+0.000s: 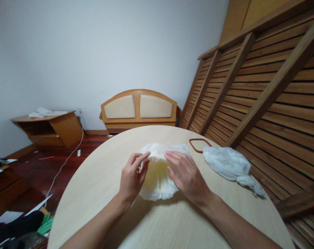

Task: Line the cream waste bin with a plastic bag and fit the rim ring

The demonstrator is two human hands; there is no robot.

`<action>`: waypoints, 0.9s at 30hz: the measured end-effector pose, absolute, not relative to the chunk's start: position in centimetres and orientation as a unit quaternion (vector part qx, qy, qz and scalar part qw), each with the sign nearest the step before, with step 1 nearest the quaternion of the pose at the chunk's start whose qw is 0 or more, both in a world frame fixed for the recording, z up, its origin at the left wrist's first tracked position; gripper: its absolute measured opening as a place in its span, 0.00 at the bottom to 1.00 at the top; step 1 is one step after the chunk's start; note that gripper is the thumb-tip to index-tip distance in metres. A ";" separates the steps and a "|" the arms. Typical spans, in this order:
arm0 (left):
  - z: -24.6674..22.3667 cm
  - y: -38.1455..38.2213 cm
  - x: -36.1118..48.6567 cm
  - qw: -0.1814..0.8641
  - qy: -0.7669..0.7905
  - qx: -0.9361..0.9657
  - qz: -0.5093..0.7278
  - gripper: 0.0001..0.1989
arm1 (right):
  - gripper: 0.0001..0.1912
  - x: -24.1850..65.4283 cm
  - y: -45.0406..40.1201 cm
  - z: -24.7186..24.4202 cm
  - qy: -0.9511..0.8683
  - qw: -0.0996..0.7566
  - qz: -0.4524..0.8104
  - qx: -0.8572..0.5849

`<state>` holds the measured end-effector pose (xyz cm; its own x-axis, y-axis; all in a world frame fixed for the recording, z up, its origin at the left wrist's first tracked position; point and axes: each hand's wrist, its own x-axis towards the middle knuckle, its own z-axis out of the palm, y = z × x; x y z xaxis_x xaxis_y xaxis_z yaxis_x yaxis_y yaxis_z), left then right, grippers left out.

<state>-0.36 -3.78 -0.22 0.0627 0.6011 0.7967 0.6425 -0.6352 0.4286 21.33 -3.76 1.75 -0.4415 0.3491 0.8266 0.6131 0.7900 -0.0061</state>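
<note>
A crumpled white item (160,188), thin and gathered like a plastic or paper bag, lies on the round pale table (94,193), with a yellowish area at its middle. At its left edge is my left hand (134,173), thumb and forefinger apart at the upper rim. My right hand (188,173) rests over the right side, fingers stretched across the upper edge and thumb apart from them. Neither hand is closed round the material.
On the table's right lie a brown rounded loop (195,139) and a whitish plastic bag (228,162). Slatted wooden panels (250,103) lean close on the right. Beyond the table stand a headboard (138,121) and a low wooden cabinet (60,129).
</note>
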 end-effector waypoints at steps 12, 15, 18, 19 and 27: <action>-0.8 -3.4 -0.8 0.019 -0.412 -0.738 -0.535 0.20 | 0.15 21.7 -3.2 1.3 -0.825 0.454 -0.123 -0.315; -0.7 -3.6 -0.7 0.037 -0.411 -0.748 -0.521 0.18 | 0.15 21.7 -3.3 1.5 -0.829 0.447 -0.121 -0.313; -0.5 -3.7 -0.7 0.013 -0.428 -0.735 -0.525 0.18 | 0.15 21.7 -3.3 1.6 -0.824 0.450 -0.120 -0.323; -0.4 -3.7 -0.7 0.010 -0.431 -0.733 -0.526 0.17 | 0.15 21.6 -3.3 1.6 -0.823 0.451 -0.119 -0.324; -0.7 -3.9 -0.5 0.060 -0.405 -0.763 -0.500 0.27 | 0.20 21.5 -3.4 1.7 -0.842 0.432 -0.108 -0.305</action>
<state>-0.45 -3.92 -0.72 0.1715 0.5581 0.8118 0.6788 -0.6642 0.3132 21.51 -3.40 1.68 -0.4411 0.4210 0.7926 0.6075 0.7901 -0.0816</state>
